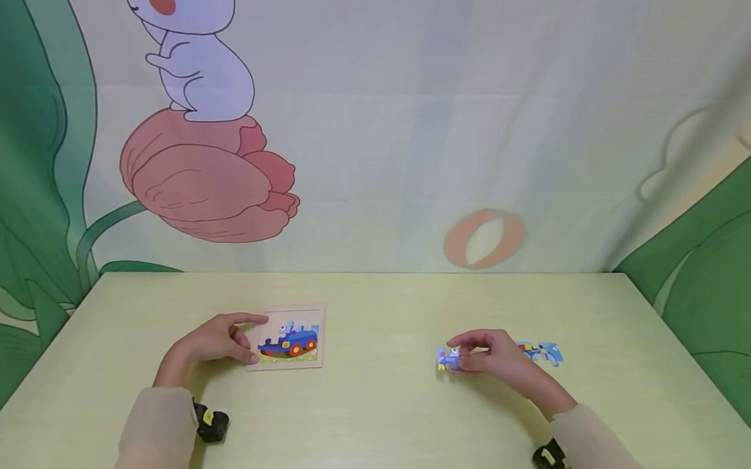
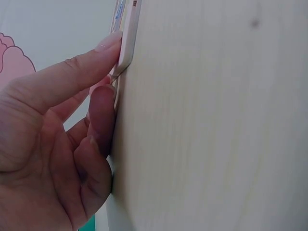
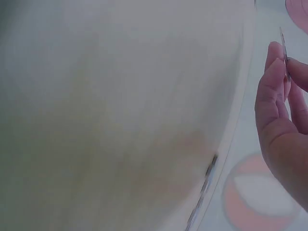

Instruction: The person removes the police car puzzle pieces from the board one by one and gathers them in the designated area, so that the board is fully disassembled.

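On the pale worktop (image 1: 366, 411), the left hand (image 1: 217, 338) holds the left side of the wooden puzzle board (image 1: 321, 338), its grip closed with thumb on the near corner and index finger at the far one, beside a partly filled blue train picture. Well to the board's right, the right hand (image 1: 493, 355) pinches a blue puzzle piece (image 1: 447, 359) above the surface; farther right of the board lie loose pieces (image 1: 549, 353).

We see the left hand (image 2: 55, 130) with its thumb (image 2: 98, 57) on the edge of a pale board (image 2: 129, 41), the other fingers (image 2: 102, 118) bent beside the tabletop (image 2: 207, 125). Past the thumb's base we make out a pink shape (image 2: 17, 60) on the backdrop (image 2: 67, 24).
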`<action>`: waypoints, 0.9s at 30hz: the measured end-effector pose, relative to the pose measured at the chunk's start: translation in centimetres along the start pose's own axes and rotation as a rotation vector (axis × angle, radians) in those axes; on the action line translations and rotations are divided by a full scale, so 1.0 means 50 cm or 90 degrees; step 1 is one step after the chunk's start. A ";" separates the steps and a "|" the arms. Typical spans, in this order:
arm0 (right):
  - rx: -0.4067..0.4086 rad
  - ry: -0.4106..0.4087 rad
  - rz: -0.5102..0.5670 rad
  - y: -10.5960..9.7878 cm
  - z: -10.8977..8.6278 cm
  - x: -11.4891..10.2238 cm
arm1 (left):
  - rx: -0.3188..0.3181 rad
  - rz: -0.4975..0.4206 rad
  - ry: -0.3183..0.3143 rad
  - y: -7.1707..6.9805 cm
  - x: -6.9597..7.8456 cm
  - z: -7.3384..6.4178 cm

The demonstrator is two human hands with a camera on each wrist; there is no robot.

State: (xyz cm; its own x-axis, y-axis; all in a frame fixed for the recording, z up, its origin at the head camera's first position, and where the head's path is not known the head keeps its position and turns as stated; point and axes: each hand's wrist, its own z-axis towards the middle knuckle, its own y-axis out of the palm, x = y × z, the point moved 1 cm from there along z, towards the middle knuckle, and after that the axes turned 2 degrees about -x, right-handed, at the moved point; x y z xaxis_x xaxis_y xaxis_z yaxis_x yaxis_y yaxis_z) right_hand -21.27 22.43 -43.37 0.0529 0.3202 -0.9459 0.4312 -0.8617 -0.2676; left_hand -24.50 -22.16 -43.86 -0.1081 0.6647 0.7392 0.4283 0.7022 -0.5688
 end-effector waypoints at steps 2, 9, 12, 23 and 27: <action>0.005 0.007 -0.004 -0.020 -0.018 0.008 | 0.001 -0.001 -0.002 0.000 -0.002 -0.001; 0.027 0.013 -0.022 -0.081 -0.075 0.025 | -0.001 -0.003 0.002 0.001 -0.001 -0.003; 0.035 0.017 -0.035 -0.095 -0.088 0.033 | 0.001 -0.005 0.004 0.001 0.000 -0.004; 0.086 0.065 -0.151 -0.105 -0.093 0.052 | -0.005 -0.011 0.004 0.000 -0.001 -0.003; 0.091 0.073 -0.169 -0.105 -0.089 0.055 | -0.004 -0.014 0.003 0.000 -0.002 -0.003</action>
State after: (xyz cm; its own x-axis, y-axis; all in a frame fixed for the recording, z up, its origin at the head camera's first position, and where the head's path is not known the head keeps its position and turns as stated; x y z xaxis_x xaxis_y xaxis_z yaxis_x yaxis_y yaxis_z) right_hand -19.39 29.58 -43.77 0.0600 0.5768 -0.8147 0.3125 -0.7859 -0.5335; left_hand -24.37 -22.28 -43.90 -0.1138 0.6480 0.7531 0.4315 0.7150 -0.5500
